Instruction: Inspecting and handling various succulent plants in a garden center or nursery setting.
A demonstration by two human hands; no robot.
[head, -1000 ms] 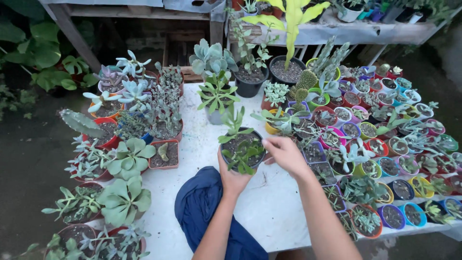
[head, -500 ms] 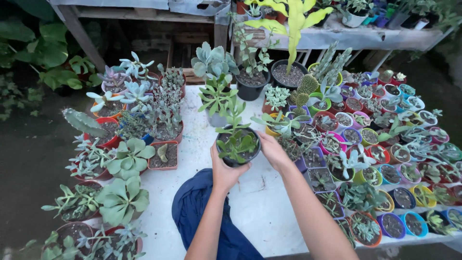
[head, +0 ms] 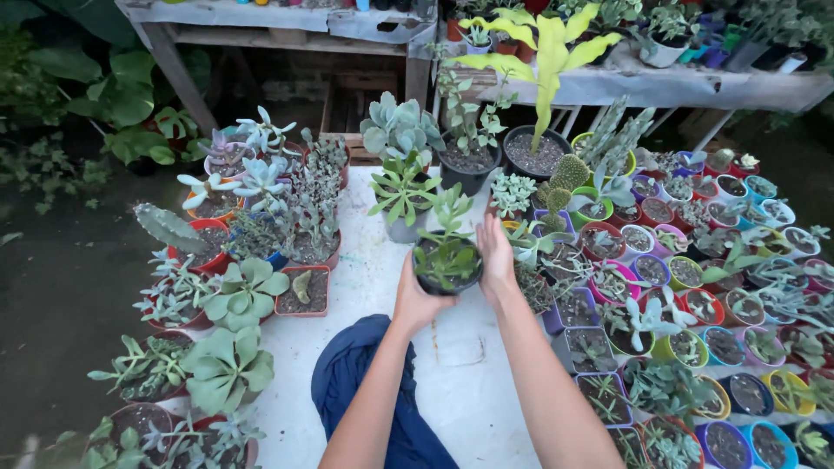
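**Two hands, one black pot over the white table**

White tabletop (head: 486, 408), scuffed and bare down its middle, fills my view outdoors, with a weathered wooden bench (head: 287, 26) at 12 o'clock and dark wet ground at 9 o'clock.

I count one small black plastic pot with a green succulent (head: 446, 260), cupped between two hands: my left hand (head: 420, 300) grasps its near side, my right hand (head: 498, 260) wraps its 3 o'clock side, fingers curled on the rim.

One blue cloth (head: 365, 395) lies at 6 o'clock. Dozens of small coloured pots (head: 695, 304) crowd 3 o'clock, too many to count; larger rosette plants (head: 230, 365) line 8 o'clock.

Against a second ago, the pot sits higher and further from me, nearer one grey-potted plant (head: 401, 200).
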